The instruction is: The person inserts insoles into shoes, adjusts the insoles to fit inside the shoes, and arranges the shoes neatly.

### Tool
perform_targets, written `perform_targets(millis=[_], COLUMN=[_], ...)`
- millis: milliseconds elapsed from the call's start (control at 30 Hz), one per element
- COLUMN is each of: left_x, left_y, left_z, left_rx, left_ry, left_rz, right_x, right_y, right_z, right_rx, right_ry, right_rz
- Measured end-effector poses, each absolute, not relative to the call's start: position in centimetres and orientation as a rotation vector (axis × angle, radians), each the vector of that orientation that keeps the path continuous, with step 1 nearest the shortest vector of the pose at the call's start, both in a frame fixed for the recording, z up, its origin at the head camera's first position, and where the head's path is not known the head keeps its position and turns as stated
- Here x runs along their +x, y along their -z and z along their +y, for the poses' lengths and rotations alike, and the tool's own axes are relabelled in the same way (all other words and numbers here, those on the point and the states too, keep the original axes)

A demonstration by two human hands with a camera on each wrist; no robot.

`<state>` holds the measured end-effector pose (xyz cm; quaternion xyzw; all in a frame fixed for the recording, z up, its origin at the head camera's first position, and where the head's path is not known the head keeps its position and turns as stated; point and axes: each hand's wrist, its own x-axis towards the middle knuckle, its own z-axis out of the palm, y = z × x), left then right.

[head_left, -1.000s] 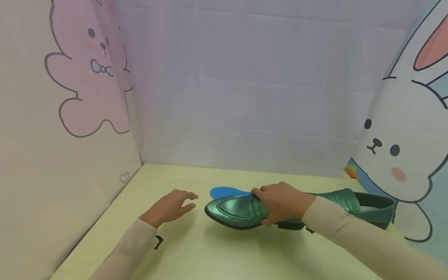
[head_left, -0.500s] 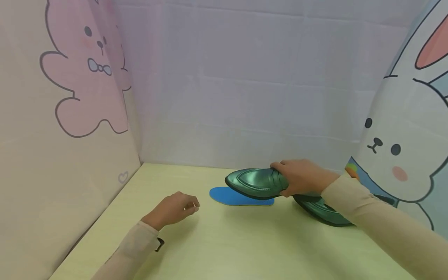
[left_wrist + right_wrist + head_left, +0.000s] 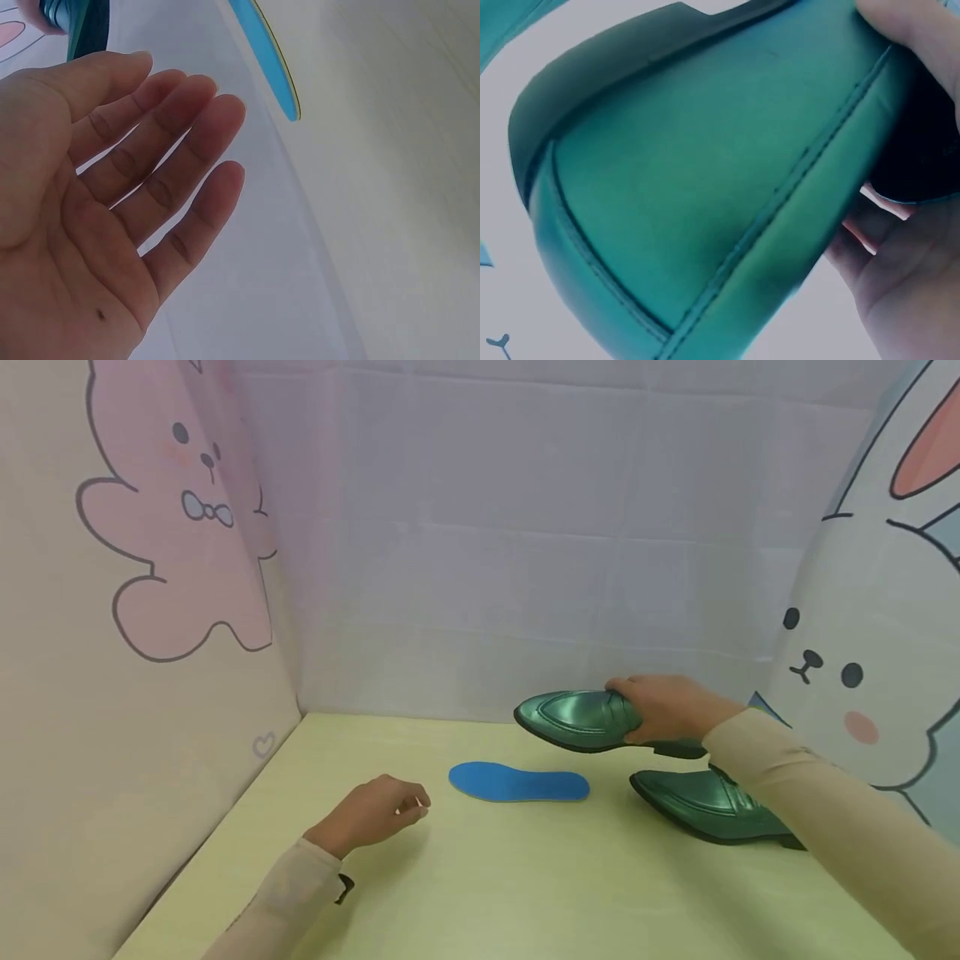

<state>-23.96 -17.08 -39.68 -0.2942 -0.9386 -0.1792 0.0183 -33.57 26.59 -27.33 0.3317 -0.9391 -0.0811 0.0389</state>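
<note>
My right hand (image 3: 667, 708) grips a shiny green loafer (image 3: 573, 720) across its upper and holds it above the table, toe to the left. The right wrist view shows the heel (image 3: 682, 172) of that loafer close up, with the thumb and fingers at its opening. A second green loafer (image 3: 697, 802) rests on the table at the right, its rear hidden by my right sleeve. A blue insole (image 3: 517, 783) lies flat in the middle. Left of the insole my left hand (image 3: 375, 814) hovers with relaxed fingers, its palm bare in the left wrist view.
The pale yellow table (image 3: 480, 885) meets a light cloth wall (image 3: 480, 568) at the back. Cloth with a pink bear (image 3: 180, 543) hangs at the left, and cloth with a white rabbit (image 3: 885, 643) at the right.
My right hand has lifted the loafer up and to the right, toward the back. The whole insole and the front of the second loafer have come into view. The left hand barely moved.
</note>
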Motion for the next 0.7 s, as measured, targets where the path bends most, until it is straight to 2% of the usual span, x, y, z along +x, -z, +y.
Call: perform_targets(millis=[400,700], left_x=[-24.4,-24.5], left_y=[39.9,39.7], left_z=[-17.0,-16.3], left_rx=[-0.950,-0.941], left_ry=[0.539,0.520], left_rz=[-2.919,-2.933], right_x=[-38.8,-40.7], right_y=[28.6,31.1], right_z=[32.6,35.6], right_rx=[0.895,0.829], right_ry=[0.223,0.256], right_rz=[-2.900,-2.964])
